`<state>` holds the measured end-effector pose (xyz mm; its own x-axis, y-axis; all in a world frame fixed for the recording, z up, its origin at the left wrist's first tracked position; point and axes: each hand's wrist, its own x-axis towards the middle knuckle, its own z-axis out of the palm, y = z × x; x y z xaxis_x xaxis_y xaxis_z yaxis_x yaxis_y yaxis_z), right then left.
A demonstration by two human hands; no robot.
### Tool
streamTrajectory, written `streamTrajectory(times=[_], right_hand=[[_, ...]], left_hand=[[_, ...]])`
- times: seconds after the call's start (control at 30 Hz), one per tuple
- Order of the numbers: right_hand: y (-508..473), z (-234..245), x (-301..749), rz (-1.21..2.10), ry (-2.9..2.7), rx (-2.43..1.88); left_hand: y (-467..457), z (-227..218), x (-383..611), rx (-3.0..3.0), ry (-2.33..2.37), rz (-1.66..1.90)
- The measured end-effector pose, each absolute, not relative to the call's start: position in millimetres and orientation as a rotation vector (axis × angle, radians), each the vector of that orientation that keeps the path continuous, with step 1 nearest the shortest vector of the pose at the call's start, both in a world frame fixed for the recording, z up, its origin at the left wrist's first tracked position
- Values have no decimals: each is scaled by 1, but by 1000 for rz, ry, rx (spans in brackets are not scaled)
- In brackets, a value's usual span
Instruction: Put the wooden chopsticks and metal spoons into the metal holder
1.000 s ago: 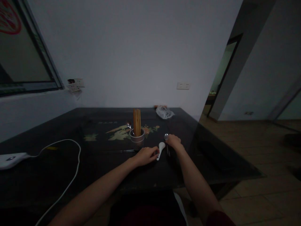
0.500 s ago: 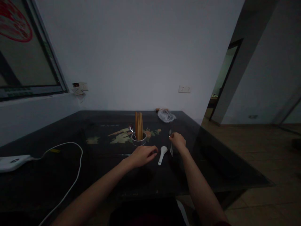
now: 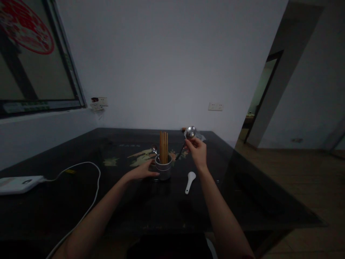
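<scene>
A metal cup (image 3: 164, 170) stands on the dark table (image 3: 81, 201), holding several wooden chopsticks (image 3: 163, 147) and a metal spoon (image 3: 154, 150). My left hand (image 3: 141, 171) rests against the cup's left side, fingers curved onto it. My right hand (image 3: 197, 151) is raised just right of the cup, pinching a second metal spoon (image 3: 187, 138) bowl-up, its handle slanting down toward the cup's rim. A white ceramic spoon (image 3: 190, 181) lies on the table below my right hand.
A white device (image 3: 18, 183) with a white cable (image 3: 93, 190) lies at the left of the table. A crumpled clear plastic bag (image 3: 201, 136) sits at the far edge. The table's right edge drops to a wooden floor; a doorway opens at right.
My right hand lifted the metal spoon off the table and carried it up and left toward the cup. My left hand left the white spoon and moved to the cup's side.
</scene>
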<state>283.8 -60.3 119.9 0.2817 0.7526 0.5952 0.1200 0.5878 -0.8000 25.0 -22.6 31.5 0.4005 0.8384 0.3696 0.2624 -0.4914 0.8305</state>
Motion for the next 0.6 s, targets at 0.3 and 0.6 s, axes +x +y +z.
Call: streamTrajectory(times=[0.3, 0.6], right_hand=[[-43, 84, 247, 721, -1245, -872], [-35, 66, 236, 626, -1405, -1033]], left_hand=[[-18, -5, 51, 1733, 762, 914], [-20, -17, 53, 1737, 874, 1006]])
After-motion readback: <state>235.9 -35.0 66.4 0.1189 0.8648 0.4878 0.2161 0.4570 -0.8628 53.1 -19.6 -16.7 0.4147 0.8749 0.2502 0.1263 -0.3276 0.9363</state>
